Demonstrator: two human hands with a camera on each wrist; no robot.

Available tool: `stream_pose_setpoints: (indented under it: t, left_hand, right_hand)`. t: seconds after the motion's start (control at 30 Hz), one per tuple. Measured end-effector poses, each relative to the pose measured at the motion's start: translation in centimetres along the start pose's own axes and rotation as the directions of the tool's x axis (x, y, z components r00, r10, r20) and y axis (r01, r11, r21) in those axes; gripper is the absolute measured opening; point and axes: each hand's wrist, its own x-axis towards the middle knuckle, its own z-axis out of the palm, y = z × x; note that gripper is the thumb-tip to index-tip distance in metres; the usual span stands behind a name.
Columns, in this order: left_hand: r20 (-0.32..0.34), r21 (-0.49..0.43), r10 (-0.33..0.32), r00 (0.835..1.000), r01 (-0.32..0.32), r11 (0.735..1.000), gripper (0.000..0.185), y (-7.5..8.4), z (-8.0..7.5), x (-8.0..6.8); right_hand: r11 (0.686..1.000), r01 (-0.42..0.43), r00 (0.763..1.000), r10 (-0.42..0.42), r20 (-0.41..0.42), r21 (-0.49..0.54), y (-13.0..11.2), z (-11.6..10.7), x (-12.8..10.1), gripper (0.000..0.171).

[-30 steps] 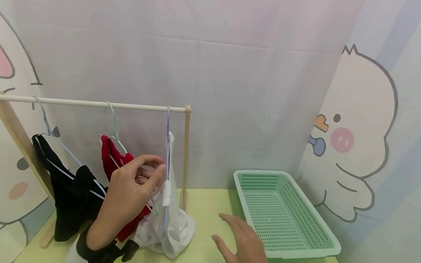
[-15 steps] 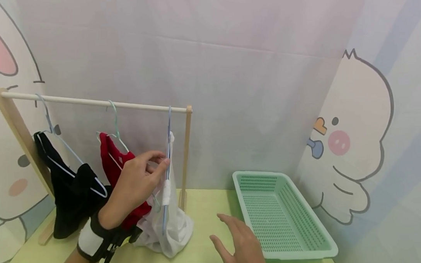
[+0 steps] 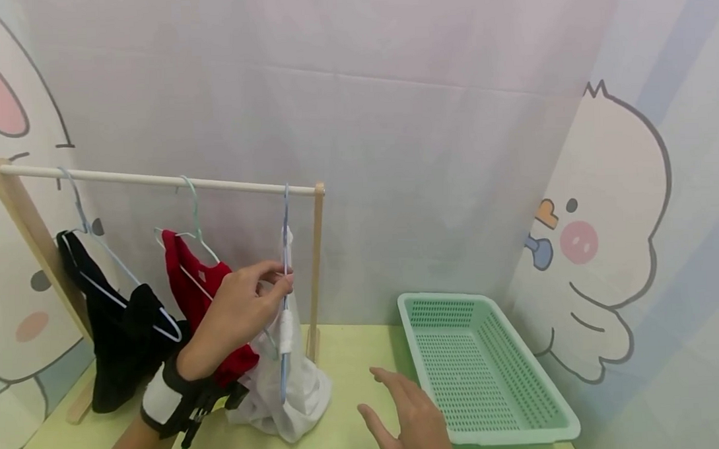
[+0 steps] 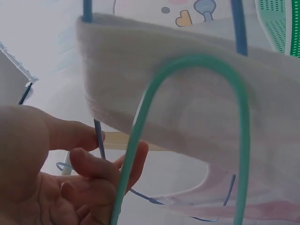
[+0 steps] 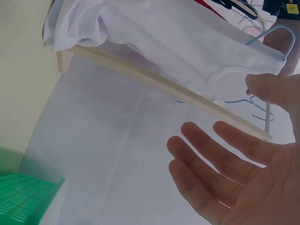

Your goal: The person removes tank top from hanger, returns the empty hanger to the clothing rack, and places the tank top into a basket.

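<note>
One blue hanger (image 3: 285, 280) with a white garment (image 3: 293, 379) hangs at the right end of the rail (image 3: 156, 181), just beside the right post (image 3: 316, 265); the cloth's lower part lies bunched on the table (image 3: 342, 397). The left hand (image 3: 234, 315) pinches the thin blue wire between thumb and fingertips, at about 9 o'clock of the hanger; the left wrist view shows the same pinch, with a green hanger (image 4: 187, 117) wire close in front. The right hand (image 3: 411, 424) hovers over the table with straight, spread fingers and holds nothing, at about 4 o'clock from the white garment, near the green basket (image 3: 489, 372).

To do this step well, it seems best that the hand keeps the pinch only on the blue wire and does not catch the green one, and that the hook sits fully over the rail so the garment hangs straight.

Counted: three hangers on the rail, three garments, namely a black garment (image 3: 119, 332), a red garment (image 3: 201, 296) and the white one, one basket, two hands.
</note>
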Motion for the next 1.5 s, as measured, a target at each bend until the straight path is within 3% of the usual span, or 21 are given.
stream_pose_setpoints:
  t: [0.23,0.53,1.0,1.3,1.5]
  left_hand:
    - [0.035,-0.03,0.019,0.999,-0.018,0.999,0.025,0.1,-0.2,-0.1]
    - [0.129,-0.198,0.01,0.992,0.016,0.98,0.032,0.0,-0.3,0.2]
    - [0.11,-0.22,0.022,0.994,0.003,0.975,0.031,0.5,-0.3,0.0]
    - [0.053,-0.188,0.057,0.997,-0.046,0.981,0.026,0.9,-0.5,-0.2]
    - [0.064,-0.218,0.066,0.996,-0.051,0.975,0.026,1.0,-0.6,-0.5]
  right_hand:
    - [1.0,-0.011,1.0,0.011,0.006,-0.003,0.2,0.3,-0.2,0.047]
    - [1.0,-0.024,1.0,0.024,0.01,-0.009,0.4,0.5,-0.2,0.048]
    - [0.999,-0.031,0.999,0.032,0.018,-0.023,0.6,0.4,-0.2,0.05]
    - [0.999,-0.028,0.999,0.028,0.015,-0.03,0.6,0.3,-0.1,0.05]
    - [0.999,-0.03,0.999,0.03,0.017,-0.025,0.6,0.3,-0.2,0.049]
